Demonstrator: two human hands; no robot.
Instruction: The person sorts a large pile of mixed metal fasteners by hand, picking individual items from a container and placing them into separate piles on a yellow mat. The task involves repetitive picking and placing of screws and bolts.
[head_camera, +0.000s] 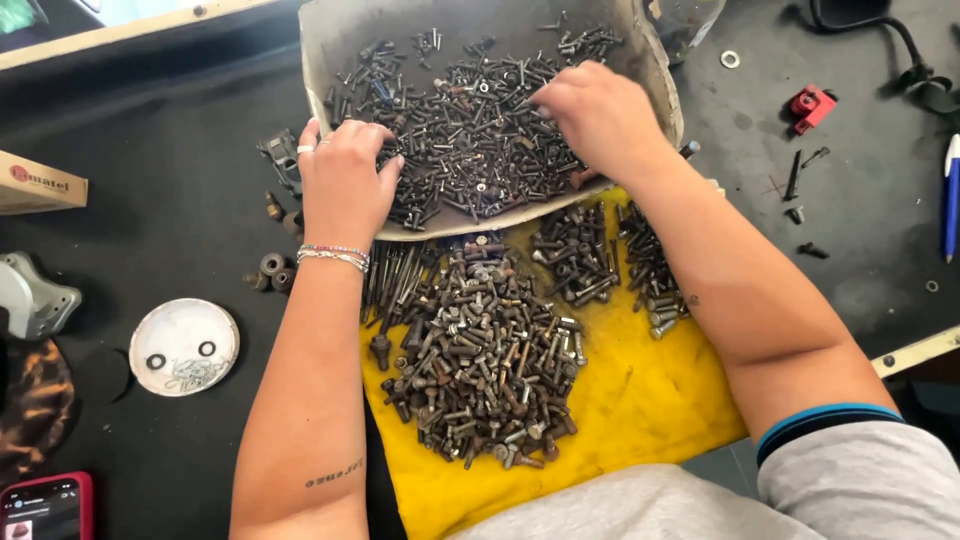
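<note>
Dark, partly rusted small screws (470, 120) fill a grey cardboard tray (340, 40); the left hand (345, 180) rests loosely spread on them, and the right hand (595, 115) pinches some.

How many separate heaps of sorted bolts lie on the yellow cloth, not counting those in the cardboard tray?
4. A big heap of grey hex bolts mid-cloth, long dark bolts below the left hand, a small dark heap, and a strip beside the right forearm. The cardboard tray may hide more.
</note>
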